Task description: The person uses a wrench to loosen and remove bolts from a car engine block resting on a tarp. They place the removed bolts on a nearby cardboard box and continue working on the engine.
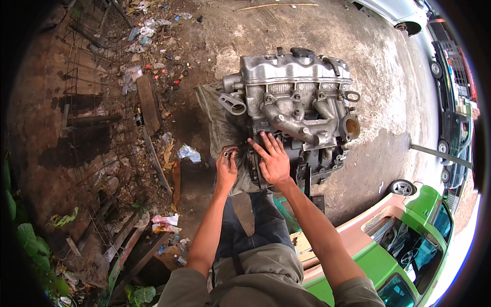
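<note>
A metal car engine (302, 69) stands in front of me, with a silver cover on top and a curved manifold (294, 123) on its near side. My right hand (275, 159) lies on the dark lower block, its fingers spread and holding nothing. Just left of the block, my left hand (225, 166) has its fingers curled. A small round metal piece (226, 153) shows at those fingers; its exact kind is too small to make out. Grimy cloth (212, 110) lies under and beside the engine's left end, close to my left hand.
Rubbish, wood planks (149, 104) and wire mesh cover the ground at left. A green vehicle body (376, 266) stands at lower right, near a wheel (402, 188). A silver car (394, 11) is at the far right, and a metal bar (440, 156) sticks in from the right.
</note>
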The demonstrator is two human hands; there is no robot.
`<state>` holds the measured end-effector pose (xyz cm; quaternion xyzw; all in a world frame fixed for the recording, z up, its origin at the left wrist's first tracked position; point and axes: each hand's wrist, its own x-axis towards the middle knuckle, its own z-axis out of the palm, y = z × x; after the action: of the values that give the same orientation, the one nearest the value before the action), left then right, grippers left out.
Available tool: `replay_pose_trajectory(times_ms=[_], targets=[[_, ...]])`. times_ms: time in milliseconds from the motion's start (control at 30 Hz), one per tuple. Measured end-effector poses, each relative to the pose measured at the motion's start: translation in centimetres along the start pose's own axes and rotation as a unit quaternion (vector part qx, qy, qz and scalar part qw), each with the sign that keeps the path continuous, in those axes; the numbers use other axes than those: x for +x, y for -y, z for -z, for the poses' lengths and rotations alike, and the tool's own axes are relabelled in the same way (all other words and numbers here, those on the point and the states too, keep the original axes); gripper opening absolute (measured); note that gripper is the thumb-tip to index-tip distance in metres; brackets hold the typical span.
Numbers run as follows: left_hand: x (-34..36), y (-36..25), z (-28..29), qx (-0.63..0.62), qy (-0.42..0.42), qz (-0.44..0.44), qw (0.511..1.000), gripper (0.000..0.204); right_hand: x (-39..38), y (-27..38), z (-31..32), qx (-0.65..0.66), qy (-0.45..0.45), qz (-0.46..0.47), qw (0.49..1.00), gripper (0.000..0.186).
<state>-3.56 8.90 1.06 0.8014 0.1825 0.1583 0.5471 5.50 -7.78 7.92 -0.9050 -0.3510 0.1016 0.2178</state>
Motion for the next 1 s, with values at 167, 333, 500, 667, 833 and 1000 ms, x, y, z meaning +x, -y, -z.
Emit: replay_pose_trajectory(times_ms=[167, 333, 500, 667, 833, 1000], targets=[[-0.1, -0.9, -0.9, 0.035, -0.007, -0.026, 0.999, 0.013, 0.0, 0.0, -0.1, 0.002, -0.003, -0.002, 1.0, 0.077], [0.1, -1.9, -1.0, 0.03, -0.018, -0.021, 0.999, 0.013, 0.0, 0.0, -0.1, 0.008, -0.005, -0.003, 1.0, 0.076], [0.6, -2.5, -1.0, 0.04, -0.019, -0.006, 0.999, 0.012, 0.0, 0.0, -0.1, 0.006, -0.006, -0.002, 1.0, 0.077], [1.4, -2.6, -1.3, 0.045, -0.01, 0.011, 0.999, 0.012, 0.0, 0.0, -0.1, 0.002, -0.002, -0.002, 1.0, 0.077], [2.6, -2.8, -1.5, 0.072, -0.008, 0.011, 0.997, 0.011, 0.0, 0.0, -0.1, 0.004, -0.001, -0.003, 1.0, 0.077], [4.6, -2.9, -1.6, 0.079, 0.034, 0.015, 0.996, 0.013, 0.0, 0.0, -0.1, -0.009, 0.009, -0.005, 1.0, 0.079]])
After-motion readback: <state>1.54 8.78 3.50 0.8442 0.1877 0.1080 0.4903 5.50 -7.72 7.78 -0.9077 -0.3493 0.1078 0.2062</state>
